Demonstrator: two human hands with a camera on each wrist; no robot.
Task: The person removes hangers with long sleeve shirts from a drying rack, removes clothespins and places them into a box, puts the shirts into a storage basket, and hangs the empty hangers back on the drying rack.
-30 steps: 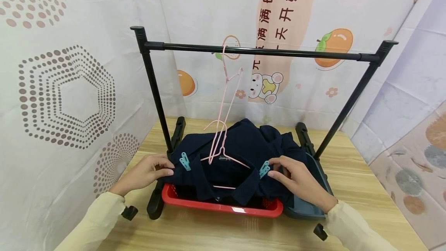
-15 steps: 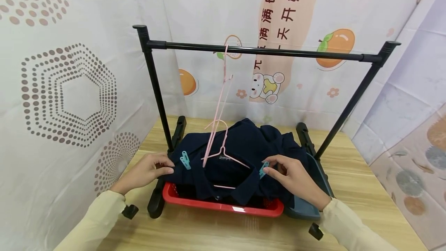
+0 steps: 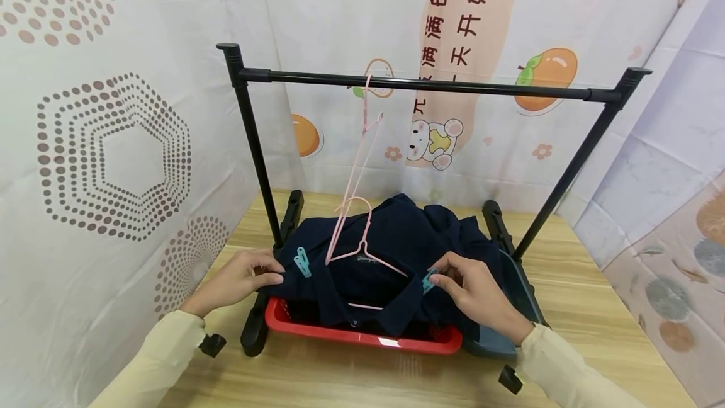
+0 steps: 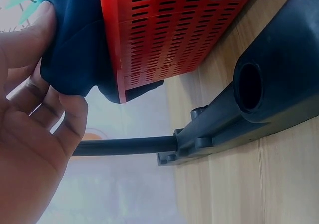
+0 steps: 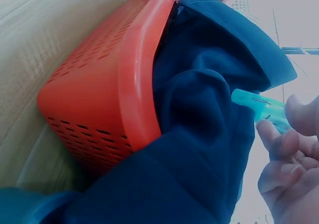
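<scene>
A navy collared shirt (image 3: pixel 408 232) lies spread over the red basket (image 3: pixel 362 337), with a pink hanger (image 3: pixel 364 232) inside its neck. My left hand (image 3: pixel 240 279) pinches the shirt's shoulder at the left; in the left wrist view the cloth (image 4: pixel 75 50) sits between thumb and fingers. Near that hand, a turquoise clothespin (image 3: pixel 303 262) is on the shirt. My right hand (image 3: pixel 476 288) pinches a second clothespin (image 5: pixel 259 104) between thumb and fingers, its front end against the shirt beside the collar. Whether its jaws grip cloth is hard to tell.
A black rack with a crossbar (image 3: pixel 481 87) stands over the basket. From the bar hangs another pink hanger (image 3: pixel 354 165), in front of the shirt. A dark blue basin (image 3: pixel 498 344) sits at the basket's right, partly covered by the shirt. Beneath is a wooden tabletop (image 3: pixel 317 373).
My right hand has shifted slightly left, and its thumb now lies over the clothespin, which tilts more. The hanging hanger has turned and swung leftward at its lower end. My left hand stays put.
</scene>
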